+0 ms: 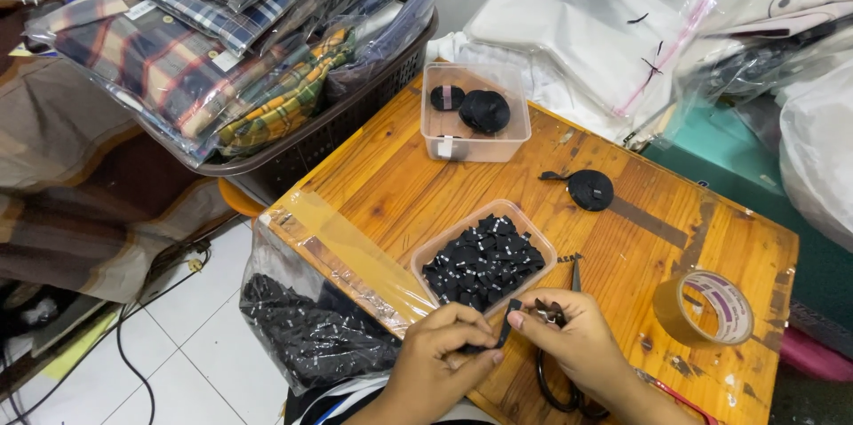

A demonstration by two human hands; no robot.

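Black strip (509, 317), short and narrow, is pinched between the two hands just in front of the oval tub (484, 258), the landmark at the middle of the wooden desk (391, 176). The left hand (442, 356) has its fingers (471, 333) closed narrow on the strip's lower end; the right hand (577, 345) grips the upper end with thumb and forefinger while black-handled scissors (562, 363) sit in the same hand, loops toward the wrist, blades pointing up past the tub's right corner. The tub is full of small black cut pieces.

Behind the tub stands a clear square box (474, 112) with two black rolls inside; to the tub's right and a little behind lies a loose black roll (589, 189), and further right a roll of brown tape (704, 308). Left of the tub a clear bag (311, 318) of more black pieces hangs off the desk edge.

The step in hand looks like measuring or cutting one piece; a clean cut would call for a taut strip and the blades brought square across it.
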